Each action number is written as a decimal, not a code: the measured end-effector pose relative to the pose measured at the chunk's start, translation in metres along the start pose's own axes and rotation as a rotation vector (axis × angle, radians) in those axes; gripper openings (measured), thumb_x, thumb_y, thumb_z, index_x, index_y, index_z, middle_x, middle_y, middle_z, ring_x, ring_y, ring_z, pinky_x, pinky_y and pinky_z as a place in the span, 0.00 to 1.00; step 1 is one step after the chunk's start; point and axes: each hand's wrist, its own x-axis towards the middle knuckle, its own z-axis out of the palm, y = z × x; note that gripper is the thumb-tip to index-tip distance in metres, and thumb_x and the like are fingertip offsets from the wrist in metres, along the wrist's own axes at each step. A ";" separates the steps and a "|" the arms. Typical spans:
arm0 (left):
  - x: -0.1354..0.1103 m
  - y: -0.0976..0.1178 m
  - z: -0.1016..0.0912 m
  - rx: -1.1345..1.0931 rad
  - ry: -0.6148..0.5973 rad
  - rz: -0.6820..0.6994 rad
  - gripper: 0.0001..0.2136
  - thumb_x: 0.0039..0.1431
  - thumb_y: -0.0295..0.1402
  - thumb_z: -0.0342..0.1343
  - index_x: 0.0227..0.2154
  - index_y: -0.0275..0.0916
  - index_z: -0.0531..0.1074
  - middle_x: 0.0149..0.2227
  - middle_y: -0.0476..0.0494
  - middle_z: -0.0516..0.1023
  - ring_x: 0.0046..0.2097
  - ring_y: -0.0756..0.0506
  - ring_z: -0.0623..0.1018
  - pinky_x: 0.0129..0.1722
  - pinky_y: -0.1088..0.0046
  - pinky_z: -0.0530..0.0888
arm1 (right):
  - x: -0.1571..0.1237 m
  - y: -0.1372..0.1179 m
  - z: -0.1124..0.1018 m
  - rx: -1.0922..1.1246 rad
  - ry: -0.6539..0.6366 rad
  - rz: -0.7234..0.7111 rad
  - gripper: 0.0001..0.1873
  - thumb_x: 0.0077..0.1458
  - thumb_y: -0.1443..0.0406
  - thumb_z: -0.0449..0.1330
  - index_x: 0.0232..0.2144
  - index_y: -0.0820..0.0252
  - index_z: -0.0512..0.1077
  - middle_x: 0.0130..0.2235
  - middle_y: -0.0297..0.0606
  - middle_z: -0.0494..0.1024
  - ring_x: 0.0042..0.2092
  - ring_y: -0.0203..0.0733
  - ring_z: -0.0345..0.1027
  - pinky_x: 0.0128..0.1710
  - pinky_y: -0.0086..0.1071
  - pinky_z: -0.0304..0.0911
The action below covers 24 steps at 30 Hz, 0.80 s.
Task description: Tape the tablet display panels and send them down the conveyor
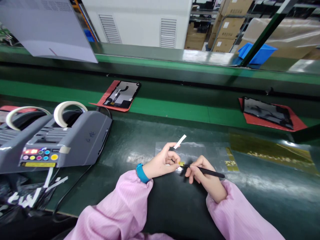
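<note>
My left hand (163, 161) is closed in a pinch, and a white tape strip (180, 141) sticks up from its index finger. A small yellow piece (181, 163) sits between the fingertips of both hands. My right hand (203, 175) grips black tweezers (205, 171) whose tip meets the yellow piece. Both hands hover just above the dark green bench mat (140, 140). A blue wristband (142, 173) shows on my left wrist, and both arms wear pink sleeves.
A grey tape dispenser (55, 141) with white rolls stands at left, cut strips hanging below it. On the green conveyor (175, 111) lie two dark panels on red trays (120, 95) (271, 113). Clear film (200, 150) and yellow sheeting (272, 151) lie on the bench.
</note>
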 end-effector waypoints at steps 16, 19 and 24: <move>0.005 -0.003 -0.004 -0.126 0.133 0.000 0.31 0.54 0.35 0.67 0.53 0.46 0.53 0.38 0.51 0.72 0.34 0.51 0.76 0.36 0.70 0.74 | 0.042 -0.035 -0.064 -0.190 0.300 -0.240 0.15 0.61 0.52 0.63 0.32 0.55 0.67 0.28 0.39 0.82 0.25 0.43 0.77 0.18 0.28 0.60; 0.005 -0.004 -0.005 -0.110 0.114 0.008 0.30 0.55 0.34 0.67 0.53 0.46 0.54 0.38 0.52 0.72 0.34 0.52 0.75 0.36 0.71 0.74 | 0.076 -0.055 -0.132 -0.513 0.350 -0.279 0.18 0.64 0.48 0.57 0.41 0.55 0.72 0.37 0.45 0.84 0.32 0.46 0.79 0.22 0.30 0.61; 0.006 -0.006 -0.008 -0.104 0.087 0.006 0.29 0.56 0.35 0.66 0.54 0.45 0.53 0.37 0.52 0.72 0.33 0.53 0.75 0.37 0.70 0.74 | 0.119 -0.072 -0.232 -1.585 0.402 0.022 0.10 0.63 0.63 0.56 0.45 0.55 0.74 0.41 0.44 0.82 0.36 0.49 0.77 0.30 0.34 0.60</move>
